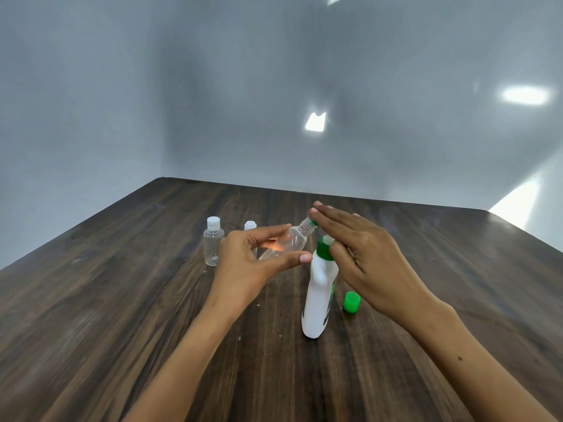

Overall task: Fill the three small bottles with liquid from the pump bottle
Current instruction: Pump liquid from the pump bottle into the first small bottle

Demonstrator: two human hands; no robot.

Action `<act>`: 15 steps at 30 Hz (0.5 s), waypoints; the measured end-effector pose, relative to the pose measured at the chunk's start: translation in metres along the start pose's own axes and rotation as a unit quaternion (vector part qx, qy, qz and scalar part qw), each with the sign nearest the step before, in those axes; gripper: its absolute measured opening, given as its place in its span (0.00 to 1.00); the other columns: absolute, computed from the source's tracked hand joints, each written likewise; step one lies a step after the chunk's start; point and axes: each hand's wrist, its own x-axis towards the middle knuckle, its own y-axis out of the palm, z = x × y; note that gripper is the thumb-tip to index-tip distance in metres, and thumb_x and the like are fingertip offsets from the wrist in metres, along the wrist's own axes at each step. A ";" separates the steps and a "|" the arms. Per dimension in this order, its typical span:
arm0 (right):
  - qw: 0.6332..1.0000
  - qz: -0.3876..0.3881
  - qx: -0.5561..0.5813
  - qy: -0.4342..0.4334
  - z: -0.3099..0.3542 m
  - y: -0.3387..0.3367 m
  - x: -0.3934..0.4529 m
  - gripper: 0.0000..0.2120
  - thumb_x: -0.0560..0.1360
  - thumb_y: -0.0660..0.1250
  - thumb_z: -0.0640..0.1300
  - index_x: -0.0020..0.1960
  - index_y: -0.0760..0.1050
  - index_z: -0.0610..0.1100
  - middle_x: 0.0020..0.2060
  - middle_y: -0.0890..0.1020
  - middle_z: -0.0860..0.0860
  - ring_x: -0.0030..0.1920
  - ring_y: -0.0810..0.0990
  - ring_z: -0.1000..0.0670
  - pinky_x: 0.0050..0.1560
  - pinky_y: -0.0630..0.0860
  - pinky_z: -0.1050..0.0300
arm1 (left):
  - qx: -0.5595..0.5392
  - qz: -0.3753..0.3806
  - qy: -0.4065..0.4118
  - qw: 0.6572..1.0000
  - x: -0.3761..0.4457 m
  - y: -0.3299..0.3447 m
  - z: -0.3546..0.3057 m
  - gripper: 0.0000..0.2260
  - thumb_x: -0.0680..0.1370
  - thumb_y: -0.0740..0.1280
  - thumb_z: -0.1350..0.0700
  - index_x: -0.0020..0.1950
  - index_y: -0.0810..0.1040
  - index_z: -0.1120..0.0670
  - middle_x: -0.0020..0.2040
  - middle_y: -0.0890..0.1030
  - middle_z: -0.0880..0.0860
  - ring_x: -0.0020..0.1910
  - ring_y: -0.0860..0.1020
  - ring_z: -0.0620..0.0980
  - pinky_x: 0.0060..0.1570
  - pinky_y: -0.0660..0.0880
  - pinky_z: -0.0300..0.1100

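A white pump bottle (318, 293) with a green collar stands upright on the dark wooden table (122, 315). My right hand (362, 254) lies flat on its pump head, fingers straight. My left hand (253, 263) pinches a clear uncapped small bottle (292, 242), tilted with its threaded neck at the green nozzle under my right fingertips. Two other clear small bottles stand capped behind: one (214, 245) at the left in full view, the other (250, 226) mostly hidden by my left hand.
A loose green cap (351, 302) lies on the table just right of the pump bottle. Grey walls close off the table's far edges. A few small specks dot the wood near the bottle's base.
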 end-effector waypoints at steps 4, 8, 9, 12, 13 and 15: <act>0.998 0.041 -0.036 0.020 0.004 -0.005 -0.001 0.36 0.71 0.38 0.57 0.74 0.60 0.45 0.74 0.60 0.52 0.72 0.62 0.54 0.70 0.53 0.63 | 0.006 -0.003 0.004 1.000 0.001 0.001 0.000 0.30 0.57 0.74 0.43 0.57 0.82 0.50 0.44 0.76 0.32 0.42 0.73 0.19 0.36 0.66 0.16; 0.998 0.041 -0.053 0.015 0.006 -0.003 -0.001 0.35 0.72 0.38 0.56 0.73 0.63 0.44 0.73 0.62 0.50 0.71 0.64 0.52 0.68 0.55 0.61 | 0.012 -0.003 0.009 1.000 0.001 0.002 -0.001 0.30 0.57 0.74 0.42 0.57 0.82 0.50 0.44 0.76 0.31 0.42 0.72 0.18 0.36 0.65 0.15; 0.998 0.029 -0.056 0.010 0.006 -0.002 -0.001 0.34 0.73 0.40 0.55 0.72 0.65 0.43 0.72 0.64 0.49 0.70 0.66 0.50 0.69 0.57 0.58 | 0.013 -0.003 0.009 1.000 0.001 0.002 0.000 0.30 0.57 0.74 0.42 0.58 0.82 0.50 0.44 0.76 0.32 0.42 0.72 0.18 0.36 0.65 0.15; 0.995 -0.025 -0.096 -0.016 0.005 0.007 -0.002 0.27 0.75 0.47 0.49 0.66 0.72 0.38 0.66 0.74 0.43 0.65 0.74 0.45 0.66 0.64 0.48 | 0.019 0.001 0.006 1.000 0.002 0.002 0.002 0.30 0.57 0.74 0.42 0.58 0.82 0.50 0.45 0.77 0.33 0.43 0.73 0.19 0.37 0.68 0.17; 0.993 -0.032 -0.113 -0.021 0.005 0.010 -0.002 0.26 0.75 0.49 0.47 0.65 0.73 0.37 0.63 0.76 0.42 0.63 0.75 0.44 0.64 0.65 0.47 | 0.024 0.002 0.004 1.000 0.001 0.002 0.003 0.30 0.57 0.74 0.42 0.58 0.82 0.49 0.45 0.77 0.33 0.44 0.73 0.20 0.38 0.69 0.18; 0.991 -0.035 -0.128 -0.023 0.005 0.013 -0.003 0.25 0.75 0.50 0.47 0.63 0.74 0.37 0.62 0.77 0.42 0.62 0.76 0.44 0.63 0.67 0.45 | 0.028 0.004 -0.004 1.000 0.001 0.002 0.005 0.30 0.57 0.74 0.41 0.57 0.82 0.48 0.46 0.78 0.34 0.45 0.75 0.24 0.38 0.72 0.22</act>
